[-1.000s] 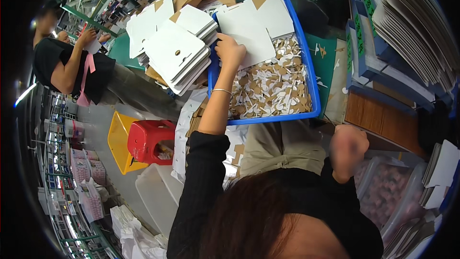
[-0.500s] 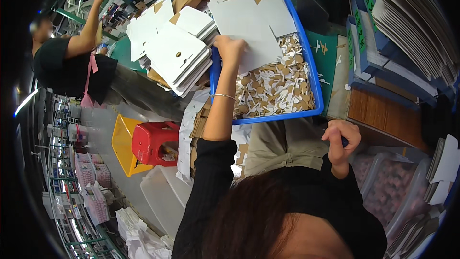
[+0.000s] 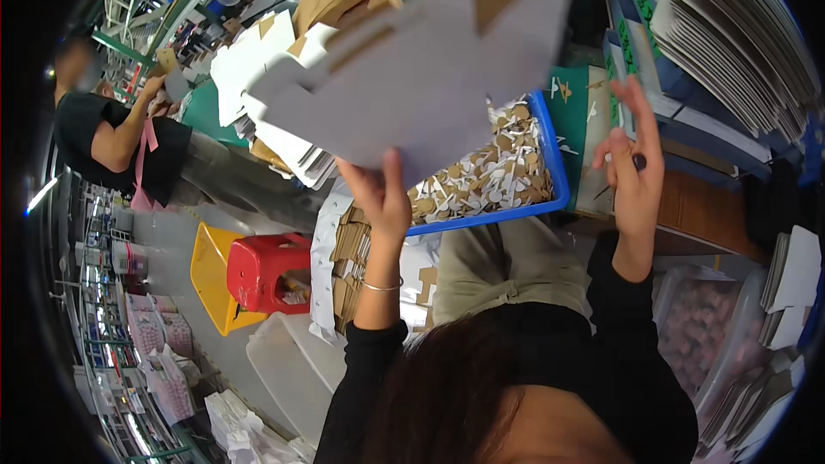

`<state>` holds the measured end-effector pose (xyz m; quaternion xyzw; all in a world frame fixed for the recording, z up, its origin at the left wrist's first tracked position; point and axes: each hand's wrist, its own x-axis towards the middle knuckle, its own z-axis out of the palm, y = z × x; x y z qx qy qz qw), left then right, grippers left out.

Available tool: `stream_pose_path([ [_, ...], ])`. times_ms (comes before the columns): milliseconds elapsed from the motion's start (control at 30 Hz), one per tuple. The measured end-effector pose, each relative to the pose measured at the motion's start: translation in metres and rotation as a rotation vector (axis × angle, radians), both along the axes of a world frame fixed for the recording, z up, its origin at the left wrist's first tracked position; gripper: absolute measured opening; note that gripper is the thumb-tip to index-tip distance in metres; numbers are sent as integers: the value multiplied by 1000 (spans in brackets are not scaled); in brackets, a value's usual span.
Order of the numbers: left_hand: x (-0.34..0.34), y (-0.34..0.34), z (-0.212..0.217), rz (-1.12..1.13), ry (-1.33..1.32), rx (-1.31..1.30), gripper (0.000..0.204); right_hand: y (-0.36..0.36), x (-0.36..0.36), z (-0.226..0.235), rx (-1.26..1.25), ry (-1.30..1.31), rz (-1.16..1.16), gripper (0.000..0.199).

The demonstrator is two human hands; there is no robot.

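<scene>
My left hand point(image 3: 380, 199) grips the near edge of a white die-cut cardboard sheet point(image 3: 421, 86), thumb on its upper face. Raised and tilted, the sheet covers much of a blue tray point(image 3: 552, 150). White and brown cardboard scraps point(image 3: 485, 174) fill the tray's visible part. To the right of the tray, my right hand point(image 3: 634, 185) is up with some fingers stretched out. A small dark-handled tool point(image 3: 640, 161) is tucked in it, mostly hidden by the fingers. A stack of white cardboard sheets point(image 3: 296, 150) lies left of the tray, partly behind the raised sheet.
Blue file boxes point(image 3: 679, 112) and a tall pile of sheets point(image 3: 739, 43) stand at the right. On the left are a red stool point(image 3: 258, 271), a yellow bin point(image 3: 210, 279) and another person point(image 3: 120, 137). A clear tub point(image 3: 705, 326) sits lower right.
My left hand has lifted the cardboard sheet off the tray and drawn it nearer. My right hand has risen and its fingers have loosened. The other person's arm has come down.
</scene>
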<state>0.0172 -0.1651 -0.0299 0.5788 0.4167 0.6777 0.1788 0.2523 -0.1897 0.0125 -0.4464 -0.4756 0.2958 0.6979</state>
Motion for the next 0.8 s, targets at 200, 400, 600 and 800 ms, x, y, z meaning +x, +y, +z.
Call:
stream_pose_path([
  [200, -4, -26, -39, -225, -22, -265, 37, 11, -3, -46, -166, 62, 141, 13],
  [400, -19, -26, -49, -521, -274, -386, 38, 9, 13, -65, -213, 123, 179, 7],
  [600, -23, 58, -15, -241, 381, -391, 43, -18, 24, -48, 16, 171, 170, 3],
  [800, -22, 163, -44, 373, 943, -691, 61, -21, 26, -55, 355, -70, 229, 6],
])
